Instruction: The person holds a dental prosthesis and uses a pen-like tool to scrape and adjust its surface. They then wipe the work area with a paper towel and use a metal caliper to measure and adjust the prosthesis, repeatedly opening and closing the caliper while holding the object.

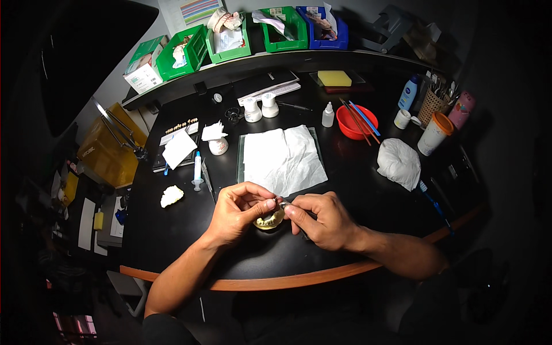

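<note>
The left hand (pixel 237 214) is narrow, thumb and index finger pinched around a small piece (pixel 278 199) too hidden to identify. At its 4 o'clock, the right hand (pixel 325 217) is closed around a slim hand instrument (pixel 284 203), its tip meeting the small piece; the type of tip cannot be told. Just under the pinch, at 6 o'clock, sits a yellowish, horseshoe-shaped dental cast (pixel 267 223); whether it rests on the black tabletop (pixel 172 236) or against the fingers cannot be told.

The step in hand looks like fine tool work on the small piece, close above the dental cast. I judge that the next move calls for a firm left pinch and short, light strokes from the right, since a slip could drop the piece or nick a finger.

Around the cast, at 12 o'clock, a creased white paper sheet (pixel 282 155) covers most of a glass slab (pixel 241 164), with 2 white jars (pixel 252 110) beyond. A blue-tipped syringe (pixel 198 172) lies at 10 o'clock, and a pale crumpled lump (pixel 171 196) between 9 and 10. A dropper bottle (pixel 328 116) stands at 1 o'clock, a red bowl (pixel 356 123) between 1 and 2, a white cloth bundle (pixel 398 164) at 2, and a blue toothbrush (pixel 437 207) at 3.
</note>
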Available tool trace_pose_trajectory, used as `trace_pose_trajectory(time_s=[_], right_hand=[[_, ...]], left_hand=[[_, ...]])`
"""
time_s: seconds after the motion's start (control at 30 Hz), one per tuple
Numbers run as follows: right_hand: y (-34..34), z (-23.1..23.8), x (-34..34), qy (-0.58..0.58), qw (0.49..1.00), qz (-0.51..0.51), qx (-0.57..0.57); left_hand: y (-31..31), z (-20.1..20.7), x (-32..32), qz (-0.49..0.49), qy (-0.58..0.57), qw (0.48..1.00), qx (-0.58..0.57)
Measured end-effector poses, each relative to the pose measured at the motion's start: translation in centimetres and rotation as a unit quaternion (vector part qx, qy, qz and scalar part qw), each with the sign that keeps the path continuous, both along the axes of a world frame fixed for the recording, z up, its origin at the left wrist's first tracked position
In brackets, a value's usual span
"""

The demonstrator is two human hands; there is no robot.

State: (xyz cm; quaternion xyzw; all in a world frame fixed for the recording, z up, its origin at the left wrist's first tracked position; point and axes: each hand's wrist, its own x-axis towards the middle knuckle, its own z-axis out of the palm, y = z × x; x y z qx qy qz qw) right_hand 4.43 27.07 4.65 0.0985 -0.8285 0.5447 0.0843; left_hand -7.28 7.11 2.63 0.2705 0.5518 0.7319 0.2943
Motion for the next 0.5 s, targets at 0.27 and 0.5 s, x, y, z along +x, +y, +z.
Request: trace_pose_trajectory(time_s=[0.27, 0.5], right_hand=[[1.2, -1.4, -1.4, -0.161, 0.973, 0.078, -0.148], [1.4, -1.1, -1.4, -0.175, 0.95, 0.123, -0.229]], left_hand=[[0.2, 0.3, -0.7, -0.031, -0.002, 1.0, 0.001], [0.0, 0.0, -0.5, -0.031, -0.006, 0.999, 0.006]])
